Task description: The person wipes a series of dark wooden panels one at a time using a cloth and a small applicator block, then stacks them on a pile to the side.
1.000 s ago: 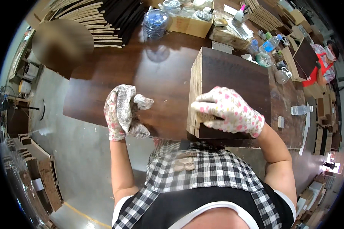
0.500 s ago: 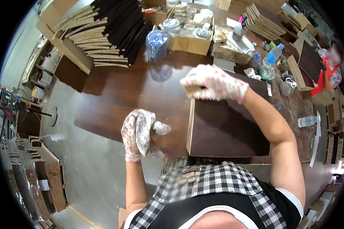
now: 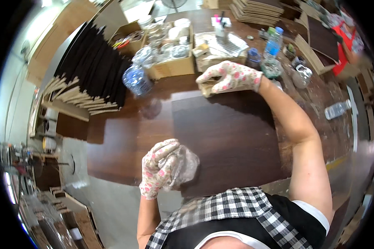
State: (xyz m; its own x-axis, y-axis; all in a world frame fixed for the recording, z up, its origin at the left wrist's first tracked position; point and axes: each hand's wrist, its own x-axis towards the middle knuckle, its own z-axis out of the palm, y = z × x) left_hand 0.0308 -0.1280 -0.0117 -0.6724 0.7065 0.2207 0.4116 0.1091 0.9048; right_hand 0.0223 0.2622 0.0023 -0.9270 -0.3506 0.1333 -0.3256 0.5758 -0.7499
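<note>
A dark brown flat board [image 3: 232, 137] lies on the glossy brown table in front of me. My left hand [image 3: 158, 166], in a white glove with pink flowers, is closed on a crumpled grey-white rag [image 3: 188, 168]. The rag is at the board's near left edge; whether it touches is unclear. In a matching glove, my right hand [image 3: 232, 78] is above the board's far edge. Its thumb and fingers grip a small tan block [image 3: 205, 88], mostly covered by the glove. I cannot tell what kind of block it is.
Dark boards with pale edges [image 3: 91, 70] stand stacked at the left. Behind are a large blue-tinted bottle [image 3: 137, 79] and a cardboard box [image 3: 172, 69] of tapes and wrapped rolls. Bottles and jars line the right, including a clear bottle [image 3: 337, 109]. Another person [image 3: 347, 45] is at far right.
The rag in my left hand has come to the board's near left edge. The board's pale left edge no longer shows. My right hand keeps its grip on the block. The view has shifted.
</note>
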